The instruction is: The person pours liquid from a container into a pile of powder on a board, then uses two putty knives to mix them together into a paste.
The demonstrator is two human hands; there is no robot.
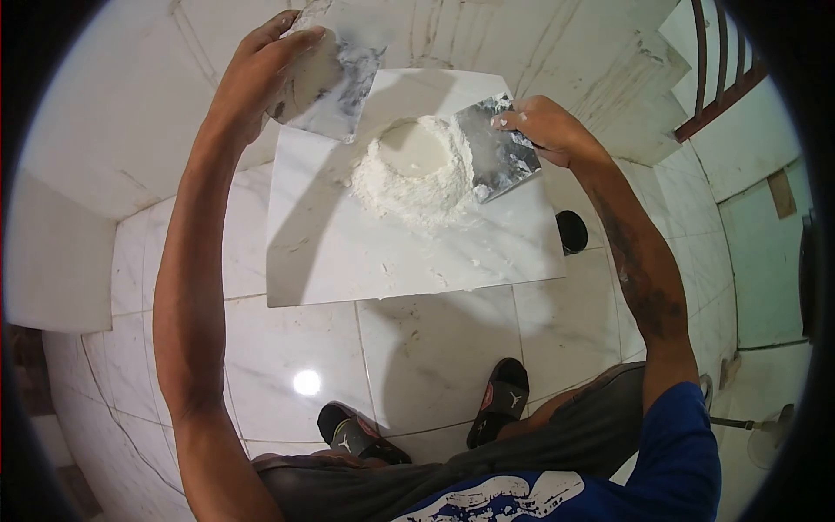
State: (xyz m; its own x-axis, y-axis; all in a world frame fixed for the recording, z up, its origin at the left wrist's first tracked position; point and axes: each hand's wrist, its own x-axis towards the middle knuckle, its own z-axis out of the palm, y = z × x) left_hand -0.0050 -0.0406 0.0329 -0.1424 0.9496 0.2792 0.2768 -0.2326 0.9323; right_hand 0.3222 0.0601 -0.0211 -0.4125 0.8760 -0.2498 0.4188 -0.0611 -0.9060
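A ring of white, flour-like powder [417,204] lies on a white marble-look board [322,274], with a pool of pale liquid [413,150] in its middle. My left hand [271,65] is closed on a flat, shiny rectangular scraper [339,83], raised above the board's far left corner and smeared with white. Closed on a second flat scraper [491,152], darker and also powdered, my right hand [541,129] holds it against or just over the right side of the ring. White specks stick to the right fingers.
Loose powder is scattered on the board's near half. A round black object [571,232] shows beside the board's right edge. My slippered feet [500,400] are on the tiled floor [296,348]. A pale wall [496,43] stands behind, a brown railing [722,104] at upper right.
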